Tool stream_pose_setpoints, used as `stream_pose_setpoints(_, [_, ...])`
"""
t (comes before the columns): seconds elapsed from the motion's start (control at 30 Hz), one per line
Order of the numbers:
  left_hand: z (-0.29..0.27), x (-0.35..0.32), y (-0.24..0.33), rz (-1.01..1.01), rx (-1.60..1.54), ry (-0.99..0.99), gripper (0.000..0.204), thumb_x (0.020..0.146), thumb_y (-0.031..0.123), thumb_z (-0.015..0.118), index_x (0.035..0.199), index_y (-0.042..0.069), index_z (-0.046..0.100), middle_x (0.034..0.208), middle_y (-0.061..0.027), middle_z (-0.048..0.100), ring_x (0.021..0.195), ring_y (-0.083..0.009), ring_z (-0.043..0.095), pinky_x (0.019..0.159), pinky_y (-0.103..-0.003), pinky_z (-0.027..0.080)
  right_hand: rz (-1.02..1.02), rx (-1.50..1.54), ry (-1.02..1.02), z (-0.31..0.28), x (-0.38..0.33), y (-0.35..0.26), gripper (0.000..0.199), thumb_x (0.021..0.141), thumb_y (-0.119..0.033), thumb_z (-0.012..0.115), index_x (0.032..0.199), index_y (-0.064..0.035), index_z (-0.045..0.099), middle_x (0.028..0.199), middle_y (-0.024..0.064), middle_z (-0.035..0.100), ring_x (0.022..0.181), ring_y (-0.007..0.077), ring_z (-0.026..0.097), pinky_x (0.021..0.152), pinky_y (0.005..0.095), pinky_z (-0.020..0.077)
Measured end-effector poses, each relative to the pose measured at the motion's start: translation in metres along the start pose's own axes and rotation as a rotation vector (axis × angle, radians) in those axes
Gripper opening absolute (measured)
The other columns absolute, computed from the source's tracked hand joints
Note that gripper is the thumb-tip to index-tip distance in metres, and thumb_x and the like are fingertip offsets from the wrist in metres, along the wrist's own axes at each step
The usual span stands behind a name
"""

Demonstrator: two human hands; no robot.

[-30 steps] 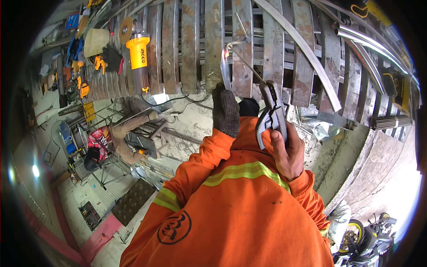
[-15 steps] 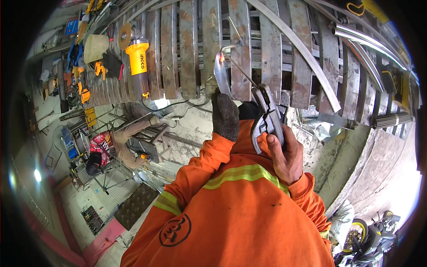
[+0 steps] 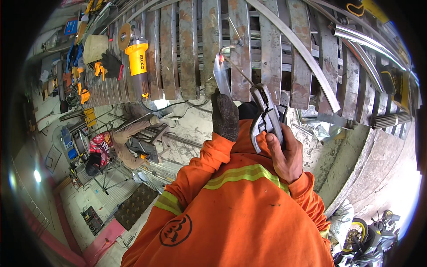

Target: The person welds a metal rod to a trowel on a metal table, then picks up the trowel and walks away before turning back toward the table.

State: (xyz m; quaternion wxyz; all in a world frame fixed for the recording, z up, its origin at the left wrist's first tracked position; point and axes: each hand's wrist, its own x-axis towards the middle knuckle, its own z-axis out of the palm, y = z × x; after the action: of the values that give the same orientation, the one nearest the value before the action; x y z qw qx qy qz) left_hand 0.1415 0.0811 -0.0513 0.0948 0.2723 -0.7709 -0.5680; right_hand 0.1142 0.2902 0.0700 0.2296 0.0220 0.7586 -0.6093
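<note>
My left hand (image 3: 224, 116), in a dark knit glove, holds a flat grey metal strip (image 3: 220, 76) upright against the slatted steel workbench (image 3: 178, 49). My right hand (image 3: 284, 153), bare, grips a grey welding electrode holder (image 3: 263, 116). A thin rod (image 3: 238, 70) runs up and left from the holder's jaws to the top of the strip, where its tip glows red (image 3: 220, 58). Both sleeves are orange with a yellow reflective band.
A yellow angle grinder (image 3: 137, 66) lies on the bench to the left, beside gloves and small tools. A long curved metal strip (image 3: 302, 51) and shiny tubes (image 3: 369, 40) lie to the right. Another person (image 3: 113, 144) crouches on the floor at left. A motorcycle (image 3: 369, 231) stands lower right.
The view has drifted slightly, shifting the bench and grinder in the picture. Both hands stay almost in place, and the rod tip stays at the top of the strip, where it glows red.
</note>
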Motion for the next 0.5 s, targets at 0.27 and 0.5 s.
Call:
stream_pose_setpoints(0.27, [0.0007, -0.0004, 0.0005, 0.011, 0.030, -0.006, 0.024, 0.096, 0.021, 0.055, 0.102, -0.002, 0.055, 0.089, -0.0022, 0.053, 0.083, -0.0109, 0.048, 0.075, -0.029, 0.043, 0.041, 0.009, -0.020, -0.0012, 0.0020, -0.0036, 0.033, 0.094, -0.024, 0.065, 0.115, 0.0002, 0.059, 0.080, 0.0165, 0.065, 0.064, 0.0268, 0.064, 0.060, 0.0340, 0.0481])
stream_pose_setpoints(0.5, [0.0006, -0.0004, 0.0029, 0.018, 0.044, -0.007, 0.023, 0.096, 0.021, 0.055, 0.101, -0.002, 0.055, 0.087, -0.0019, 0.052, 0.081, -0.0108, 0.048, 0.074, -0.029, 0.043, 0.004, -0.003, -0.005, -0.0004, 0.0039, -0.0044, 0.034, 0.094, -0.024, 0.065, 0.116, 0.0008, 0.059, 0.081, 0.0170, 0.066, 0.066, 0.0272, 0.065, 0.061, 0.0338, 0.0487])
